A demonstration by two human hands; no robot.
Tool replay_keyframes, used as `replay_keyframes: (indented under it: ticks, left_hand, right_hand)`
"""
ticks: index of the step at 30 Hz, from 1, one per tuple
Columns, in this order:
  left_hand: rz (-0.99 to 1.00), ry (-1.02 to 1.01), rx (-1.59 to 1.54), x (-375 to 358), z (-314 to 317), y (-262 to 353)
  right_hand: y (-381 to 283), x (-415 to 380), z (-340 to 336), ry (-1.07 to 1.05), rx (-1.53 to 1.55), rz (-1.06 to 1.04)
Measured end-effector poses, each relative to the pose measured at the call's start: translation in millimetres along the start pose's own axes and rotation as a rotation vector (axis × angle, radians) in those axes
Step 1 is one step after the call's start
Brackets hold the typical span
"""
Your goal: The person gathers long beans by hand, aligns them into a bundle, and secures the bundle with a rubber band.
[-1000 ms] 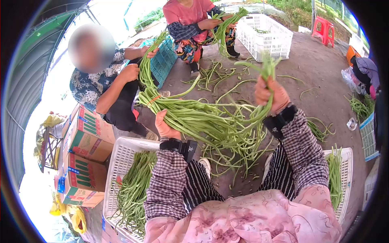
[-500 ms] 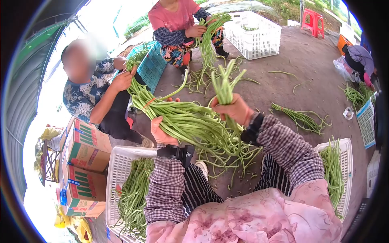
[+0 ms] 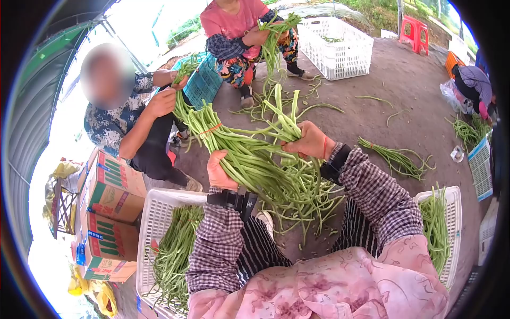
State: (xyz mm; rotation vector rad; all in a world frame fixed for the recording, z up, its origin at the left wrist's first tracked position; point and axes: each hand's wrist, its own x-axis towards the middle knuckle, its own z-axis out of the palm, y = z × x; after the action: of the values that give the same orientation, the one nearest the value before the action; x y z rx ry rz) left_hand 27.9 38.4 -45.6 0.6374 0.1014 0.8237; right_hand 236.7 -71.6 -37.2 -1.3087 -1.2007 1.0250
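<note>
A thick bundle of long green beans, tied near one end with a red band, lies across my left hand, whose fingers wrap round its underside. My right hand is closed on a smaller bunch of beans, just right of the bundle. A red band is round my right wrist. Loose bean ends hang below both hands over a pile of beans on the ground between my legs.
White crates of beans stand at left and right. Two people with beans sit ahead, near a blue crate and a white crate. A tied bunch lies on the ground. Cartons stand far left; another person bends far right.
My right hand and its bunch have come lower, the bunch now close against the large bundle. My left hand has shifted slightly right, and the bundle's banded end points more upward.
</note>
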Motion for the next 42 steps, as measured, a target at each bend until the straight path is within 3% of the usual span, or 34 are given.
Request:
replay_keyframes:
  ticks: [3, 5, 7, 9, 18, 22, 27, 29, 33, 35, 37, 41, 42]
  left_hand:
    - [-0.052, 0.056, -0.023, 1.2, -7.8, 1.5]
    - [-0.06, 0.06, 0.011, 3.1, -12.3, 1.7]
    - [-0.118, 0.1, -0.009, 2.8, -13.8, 1.8]
    - [-0.191, 0.028, -0.078, 2.3, -9.9, -2.3]
    - [-0.09, 0.077, 0.04, 0.7, 6.2, -15.2]
    - [-0.061, 0.058, 0.13, 2.9, 4.6, -26.9]
    - [-0.017, 0.048, 0.261, -4.6, 22.1, -13.6]
    - [0.131, 0.021, 0.514, -1.5, 19.9, -10.8]
    - [0.226, 0.044, 0.567, 2.9, 17.4, -19.8]
    - [0.211, 0.115, 0.661, 4.5, 20.3, -21.2]
    - [0.06, 0.154, 0.637, 8.4, 11.6, -23.5]
    - [0.005, 0.237, 0.405, 3.0, 29.4, -18.0]
    - [0.007, 0.239, 0.406, 3.6, 30.0, -17.9]
  right_hand:
    - [-0.5, -0.2, 0.2, -0.028, -0.046, -0.037]
    - [0.3, 0.0, -0.1, -0.188, 0.26, -0.04]
    - [3.2, 2.2, 2.5, -0.248, 0.336, -0.028]
    - [4.5, -0.8, 11.1, -0.307, 0.513, 0.146]
    - [0.0, 6.8, 31.4, -0.047, 0.358, 0.036]
    - [-7.5, 4.3, 28.3, -0.08, 0.241, 0.0]
    - [-0.5, 9.0, 14.9, -0.149, 0.326, 0.037]
    - [-10.8, 3.8, 11.9, -0.105, 0.373, 0.078]
    - [-11.9, 5.3, 12.0, -0.091, 0.319, 0.053]
    - [-14.7, 2.1, 16.2, -0.098, 0.315, 0.04]
    - [-14.1, 1.7, 16.0, -0.086, 0.345, 0.031]
    - [-17.2, 3.0, 11.2, -0.138, 0.347, 0.066]
    - [-17.2, 3.9, 10.1, -0.165, 0.225, 0.089]
